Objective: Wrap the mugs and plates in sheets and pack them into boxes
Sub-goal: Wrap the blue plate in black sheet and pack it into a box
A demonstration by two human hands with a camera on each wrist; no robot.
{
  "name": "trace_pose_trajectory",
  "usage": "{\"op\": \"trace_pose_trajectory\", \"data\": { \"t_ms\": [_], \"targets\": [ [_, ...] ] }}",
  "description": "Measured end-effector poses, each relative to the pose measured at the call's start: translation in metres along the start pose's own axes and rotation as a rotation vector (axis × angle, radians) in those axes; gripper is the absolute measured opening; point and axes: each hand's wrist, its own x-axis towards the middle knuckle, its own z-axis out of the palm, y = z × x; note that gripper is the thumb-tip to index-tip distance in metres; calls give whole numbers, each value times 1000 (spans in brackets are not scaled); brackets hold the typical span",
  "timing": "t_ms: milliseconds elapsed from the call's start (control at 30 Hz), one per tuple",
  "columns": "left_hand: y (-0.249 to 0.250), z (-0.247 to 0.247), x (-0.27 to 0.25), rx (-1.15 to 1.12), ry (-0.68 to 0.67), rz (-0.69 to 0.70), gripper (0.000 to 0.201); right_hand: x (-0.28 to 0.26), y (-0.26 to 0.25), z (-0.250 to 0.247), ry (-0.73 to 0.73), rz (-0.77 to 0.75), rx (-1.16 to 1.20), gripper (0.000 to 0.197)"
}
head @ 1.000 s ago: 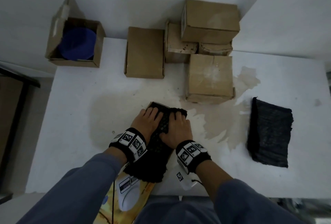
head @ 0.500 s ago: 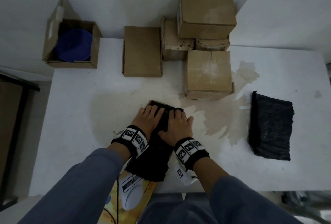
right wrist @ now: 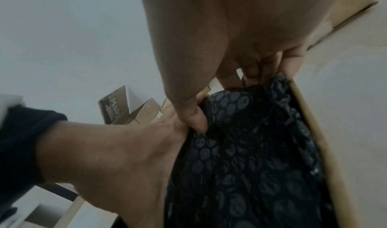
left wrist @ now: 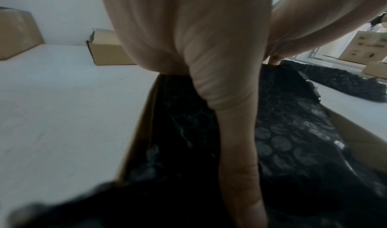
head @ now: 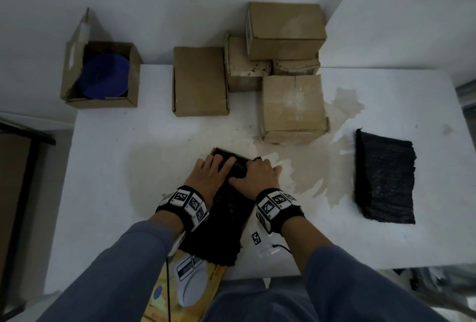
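A small open cardboard box (head: 218, 151) stands at the table's front centre, filled with a black bubble-wrap sheet (head: 221, 229) that spills over the near edge. What the sheet wraps is hidden. My left hand (head: 208, 175) lies flat on the sheet with straight fingers that reach the box's far rim. My right hand (head: 255, 177) is beside it, with fingers curled down over the sheet's far end. In the right wrist view the thumb (right wrist: 194, 115) and fingers bunch the bubble-wrap sheet (right wrist: 251, 165) against the box wall (right wrist: 314, 132). The left wrist view shows my thumb (left wrist: 230, 124) on the sheet (left wrist: 293, 140).
An open box holding a blue plate (head: 103, 77) is at the back left. Several shut cardboard boxes (head: 293, 105) cluster at the back centre, one stacked on top (head: 286, 29). Folded black sheets (head: 383, 180) lie at the right. A yellow package (head: 185, 288) sits below the table's front edge.
My right hand's fingers have curled down over the far end of the sheet. The left hand stays pressed on the sheet in the box.
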Motion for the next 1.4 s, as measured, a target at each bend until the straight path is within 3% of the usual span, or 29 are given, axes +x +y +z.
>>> {"op": "trace_pose_trajectory", "data": {
  "t_ms": [267,400,600,733,833,933,1100,1233,1300,1400],
  "targets": [
    [-1,2,-1,-17,18,8,137,-4,0,4,-20,30,243,44],
    [-2,4,0,-3,0,6,155,0,-2,-7,-56,62,200,44],
    [-5,8,1,45,-13,-8,160,-7,-5,2,-34,39,59,46],
    [-4,7,1,75,-11,-17,161,-13,-3,13,43,41,158,49],
    [-4,5,1,79,-14,-16,160,-10,-3,5,-18,72,264,41],
    [-3,6,1,71,-10,-16,160,-7,-1,0,-66,43,212,38],
    [-4,8,2,97,-15,-24,162,-16,9,20,195,-55,-4,42],
    [-3,10,4,76,-16,-27,163,-17,9,32,228,-83,-125,45],
    [-1,10,2,53,-7,-20,155,-17,9,30,268,-95,-156,44],
    [0,10,-6,57,44,-2,139,-17,16,34,397,-233,-125,49]
  ]
}}
